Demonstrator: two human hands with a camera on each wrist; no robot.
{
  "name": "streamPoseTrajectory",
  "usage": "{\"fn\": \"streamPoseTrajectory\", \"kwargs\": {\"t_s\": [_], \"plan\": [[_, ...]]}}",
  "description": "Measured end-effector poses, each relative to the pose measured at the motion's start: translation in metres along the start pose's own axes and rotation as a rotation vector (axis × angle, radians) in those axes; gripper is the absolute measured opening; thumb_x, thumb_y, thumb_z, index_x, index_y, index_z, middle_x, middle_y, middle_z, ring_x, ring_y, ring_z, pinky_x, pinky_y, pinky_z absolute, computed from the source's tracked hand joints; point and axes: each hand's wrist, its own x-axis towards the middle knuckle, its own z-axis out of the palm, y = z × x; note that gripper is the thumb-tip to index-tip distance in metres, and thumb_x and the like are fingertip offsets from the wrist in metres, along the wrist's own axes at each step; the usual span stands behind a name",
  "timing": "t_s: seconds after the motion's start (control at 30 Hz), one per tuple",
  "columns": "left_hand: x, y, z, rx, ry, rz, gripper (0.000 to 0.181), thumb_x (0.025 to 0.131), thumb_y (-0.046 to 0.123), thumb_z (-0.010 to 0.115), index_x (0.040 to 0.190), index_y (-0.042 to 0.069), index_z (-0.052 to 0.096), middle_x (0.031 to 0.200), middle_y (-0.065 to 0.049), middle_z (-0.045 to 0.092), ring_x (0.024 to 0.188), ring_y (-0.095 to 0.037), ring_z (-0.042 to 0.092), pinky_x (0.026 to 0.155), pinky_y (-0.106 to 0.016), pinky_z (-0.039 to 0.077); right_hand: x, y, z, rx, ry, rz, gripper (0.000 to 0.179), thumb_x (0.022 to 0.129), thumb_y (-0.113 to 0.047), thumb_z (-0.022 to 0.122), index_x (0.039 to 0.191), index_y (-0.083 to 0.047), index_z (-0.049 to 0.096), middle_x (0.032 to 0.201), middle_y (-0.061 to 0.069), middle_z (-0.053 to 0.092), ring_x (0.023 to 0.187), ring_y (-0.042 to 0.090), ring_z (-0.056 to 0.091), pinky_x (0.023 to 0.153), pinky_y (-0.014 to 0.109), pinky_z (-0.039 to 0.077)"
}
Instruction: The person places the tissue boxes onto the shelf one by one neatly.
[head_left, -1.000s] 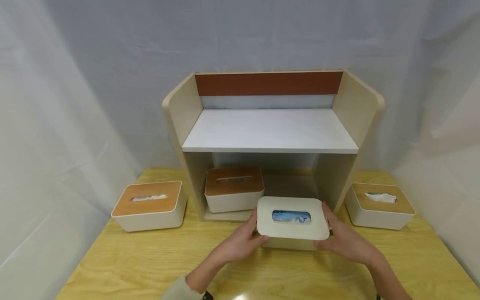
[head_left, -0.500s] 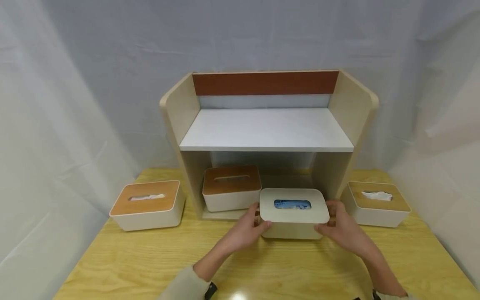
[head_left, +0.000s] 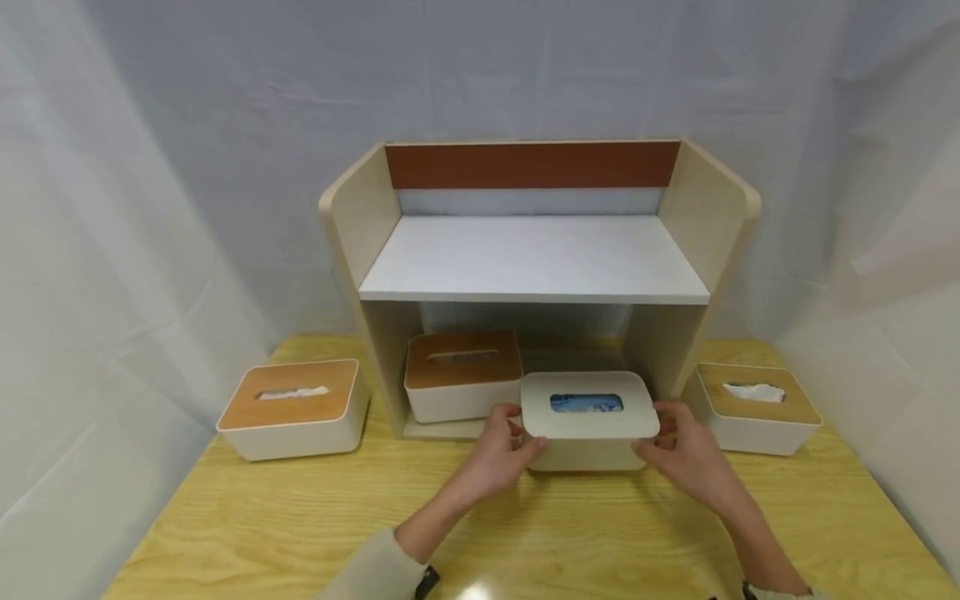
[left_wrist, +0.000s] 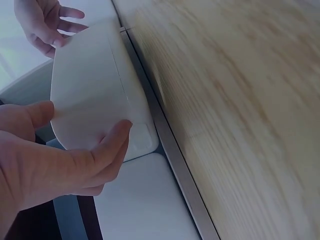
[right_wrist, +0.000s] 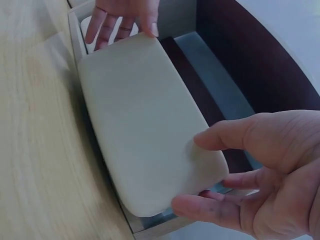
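A cream tissue box (head_left: 588, 454) with a cream lid is at the front opening of the lower compartment. Blue packaging shows through its slot. My left hand (head_left: 495, 458) grips its left end, thumb on the near face. At the opposite end, my right hand (head_left: 686, 458) holds it the same way. In the left wrist view the box (left_wrist: 90, 75) lies between both hands, its front edge along the shelf's bottom board. The right wrist view shows the box (right_wrist: 145, 115) with my right thumb on its front face and fingers at the end.
The two-tier shelf (head_left: 532, 258) stands on the wooden table (head_left: 300, 517). A brown-topped tissue box (head_left: 465, 400) sits in its lower left. Outside the shelf, wood-topped tissue boxes stand at left (head_left: 300, 433) and right (head_left: 757, 433).
Both hands have moved the cream tissue box away from me, toward the shelf's lower compartment, keeping their grip on its ends. The other boxes stay where they were.
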Motion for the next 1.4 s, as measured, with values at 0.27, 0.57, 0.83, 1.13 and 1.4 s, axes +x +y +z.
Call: {"fn": "streamPoseTrajectory", "kwargs": {"t_s": [0.27, 0.57, 0.83, 1.13, 1.4], "plan": [[0.001, 0.001, 0.004, 0.003, 0.041, 0.016, 0.062, 0.096, 0.018, 0.063, 0.141, -0.012, 0.031, 0.117, -0.024, 0.048, 0.097, -0.026, 0.056, 0.074, -0.033, 0.052, 0.0, 0.003, 0.01, 0.039, 0.105, -0.023, 0.063, 0.092, -0.016, 0.071, 0.137, 0.012, 0.036, 0.119, 0.031, 0.055, 0.1, 0.036, 0.066, 0.068, 0.03, 0.057], [-0.007, 0.004, 0.002, 0.002, 0.016, 0.029, 0.067, 0.095, 0.015, 0.057, 0.148, -0.01, 0.024, 0.13, -0.029, 0.038, 0.115, -0.037, 0.051, 0.094, -0.049, 0.048, 0.001, -0.001, 0.011, 0.081, 0.115, -0.054, 0.058, 0.093, -0.015, 0.07, 0.136, 0.01, 0.041, 0.119, 0.029, 0.056, 0.099, 0.035, 0.066, 0.067, 0.028, 0.056], [-0.017, 0.004, 0.003, -0.043, 0.004, 0.025, 0.069, 0.095, 0.009, 0.057, 0.15, -0.009, 0.019, 0.142, -0.031, 0.032, 0.127, -0.044, 0.045, 0.103, -0.052, 0.044, 0.002, -0.003, 0.007, 0.028, 0.119, -0.069, 0.05, 0.093, -0.014, 0.069, 0.132, 0.01, 0.047, 0.115, 0.027, 0.06, 0.092, 0.03, 0.067, 0.064, 0.026, 0.054], [-0.029, 0.007, 0.003, -0.065, -0.043, 0.031, 0.075, 0.094, 0.009, 0.058, 0.153, -0.007, 0.015, 0.145, -0.032, 0.032, 0.128, -0.047, 0.044, 0.1, -0.053, 0.047, -0.005, -0.006, -0.015, 0.099, -0.099, -0.033, 0.054, 0.098, -0.024, 0.064, 0.135, 0.011, 0.046, 0.124, 0.025, 0.06, 0.107, 0.032, 0.064, 0.077, 0.033, 0.057], [-0.028, 0.007, 0.003, -0.079, -0.07, 0.019, 0.076, 0.094, 0.009, 0.058, 0.154, -0.005, 0.013, 0.151, -0.036, 0.027, 0.133, -0.052, 0.037, 0.105, -0.059, 0.04, -0.004, -0.005, -0.019, 0.239, -0.204, -0.003, 0.062, 0.102, -0.023, 0.057, 0.146, 0.013, 0.032, 0.139, 0.034, 0.047, 0.123, 0.043, 0.054, 0.089, 0.046, 0.055]]}}
